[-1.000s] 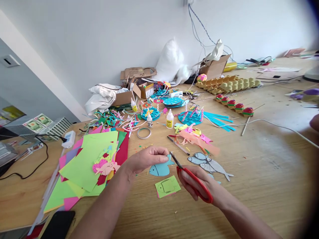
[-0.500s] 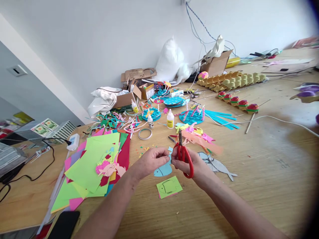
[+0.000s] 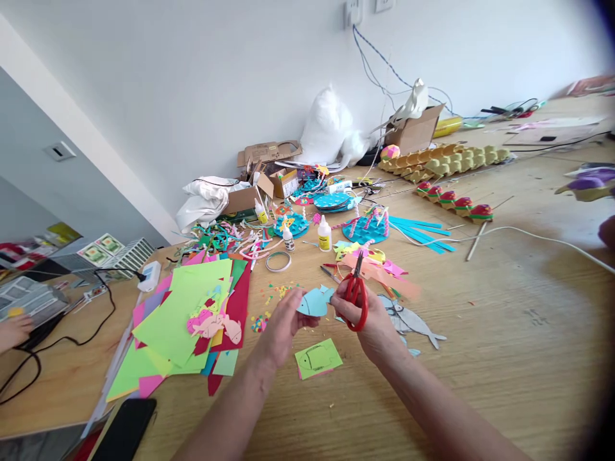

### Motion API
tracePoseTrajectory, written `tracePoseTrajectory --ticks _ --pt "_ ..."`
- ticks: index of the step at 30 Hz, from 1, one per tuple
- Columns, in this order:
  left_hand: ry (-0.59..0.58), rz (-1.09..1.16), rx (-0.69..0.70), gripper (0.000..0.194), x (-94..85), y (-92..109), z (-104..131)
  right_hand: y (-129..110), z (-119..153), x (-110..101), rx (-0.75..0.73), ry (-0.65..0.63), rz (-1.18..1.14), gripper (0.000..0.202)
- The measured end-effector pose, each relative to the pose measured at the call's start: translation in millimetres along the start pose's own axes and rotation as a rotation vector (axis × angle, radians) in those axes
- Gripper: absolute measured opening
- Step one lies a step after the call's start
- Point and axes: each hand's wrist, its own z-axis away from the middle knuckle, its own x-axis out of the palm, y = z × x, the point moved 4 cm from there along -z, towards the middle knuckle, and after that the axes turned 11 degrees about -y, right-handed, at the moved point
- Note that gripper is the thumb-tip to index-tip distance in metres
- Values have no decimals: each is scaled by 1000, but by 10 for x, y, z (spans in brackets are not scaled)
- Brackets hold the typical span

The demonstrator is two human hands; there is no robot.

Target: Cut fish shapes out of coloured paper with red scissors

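Observation:
My left hand (image 3: pixel 283 326) is closed on a blue paper fish (image 3: pixel 313 303), its thumb and fingers at the head end. Red-handled scissors (image 3: pixel 356 296) hang from my right hand (image 3: pixel 366 320), blades pointing up and away. The fingertips of that hand sit at the tail of the blue fish; whether they pinch it I cannot tell. Below the hands lies a green paper card (image 3: pixel 319 358) with a fish drawn on it, a pink sheet under it. Grey paper fish (image 3: pixel 416 321) rest right of my right hand.
Coloured paper sheets (image 3: pixel 177 326) with small pink fish cutouts (image 3: pixel 218 326) lie left. Glue bottles (image 3: pixel 325 234), a tape roll (image 3: pixel 278 261) and blue decorated discs (image 3: pixel 366 225) stand farther back. A phone (image 3: pixel 125 429) lies front left. Another person's hand (image 3: pixel 16 330) shows at far left.
The blue fish has been lifted and turned sideways in my left hand, its head now toward the left. The scissors stay in my right hand. Another person's hand has appeared at far left.

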Motion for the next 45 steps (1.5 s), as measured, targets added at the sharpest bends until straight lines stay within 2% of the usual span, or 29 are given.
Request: tracePoseTrajectory --ticks 3,7,11,17,24,30,35,38,41,43,45 --pt "55 -122 24 29 119 -44 31 6 17 9 -21 12 7 29" --pt "127 -260 112 20 193 30 6 11 30 37 -32 -41 -10 28" --pt "119 -373 123 18 172 101 -7 -15 34 21 -43 -70 -3 27" --pt "80 -493 34 16 141 126 0 -48 11 -50 -63 -106 68 23" --pt "96 -358 142 18 136 146 -4 -59 32 -5 -33 -132 80 27" --pt "104 -79 168 35 72 92 -41 -46 59 22 -24 -101 82 26" --pt "104 -51 150 45 29 91 -49 -52 61 40 -41 -107 129 25" --pt "70 -117 178 40 43 108 -46 -34 54 48 -48 -119 161 24" --pt "58 -210 175 23 40 124 -54 6 38 42 -49 -128 193 23" --pt "74 -271 158 15 -18 160 -58 33 24 34 -53 -134 217 22" --pt "147 -291 181 14 -158 253 -35 51 10 17 -57 -127 244 22"
